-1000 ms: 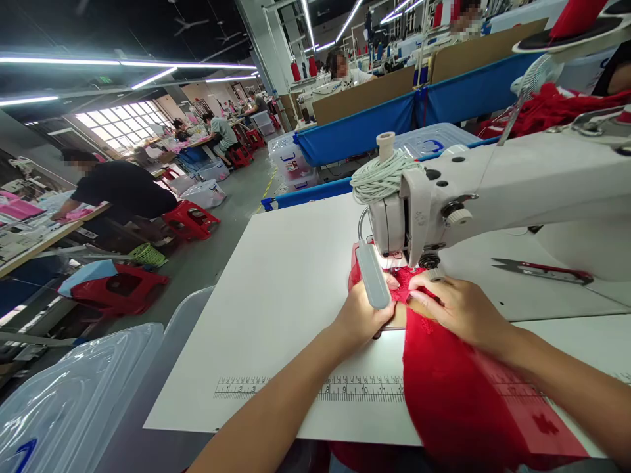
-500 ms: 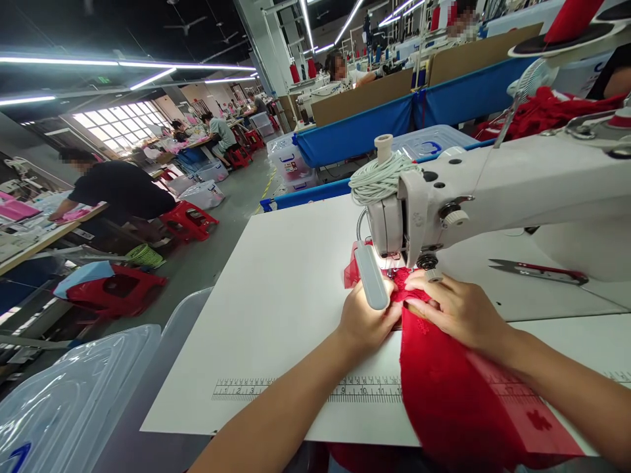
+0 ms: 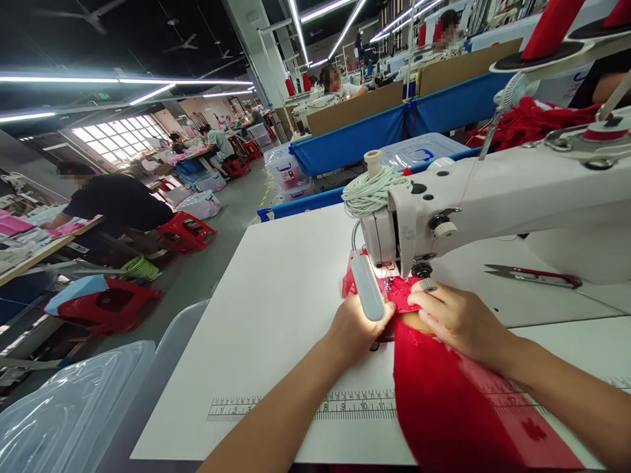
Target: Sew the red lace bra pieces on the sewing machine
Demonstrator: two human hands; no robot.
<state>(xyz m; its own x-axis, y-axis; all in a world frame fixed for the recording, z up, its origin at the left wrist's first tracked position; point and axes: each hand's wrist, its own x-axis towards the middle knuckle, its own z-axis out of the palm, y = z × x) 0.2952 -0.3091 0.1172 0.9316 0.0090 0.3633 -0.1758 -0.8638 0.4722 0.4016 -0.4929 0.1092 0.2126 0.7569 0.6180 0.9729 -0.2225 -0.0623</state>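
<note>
Red lace fabric [image 3: 434, 401] runs from under the needle of a white sewing machine [image 3: 517, 203] down over the table's front edge. My left hand [image 3: 352, 328] grips the fabric's left side close to the needle, its fingers partly hidden behind a grey lamp [image 3: 367, 289]. On the other side, my right hand [image 3: 458, 322] pinches the fabric between thumb and fingers, just below the machine head. A sheer red piece [image 3: 349, 279] shows behind the lamp.
Thread snips [image 3: 535, 276] lie on the table [image 3: 276, 295] right of the machine head. A ruler scale [image 3: 335, 405] is printed along the front. Clear plastic bins [image 3: 79, 401] stand at the left. Co-workers sit at other stations, one in dark clothes [image 3: 123, 197].
My right hand has shifted away from my left, and the red fabric between them lies more spread out by the needle. The camera view has tilted slightly.
</note>
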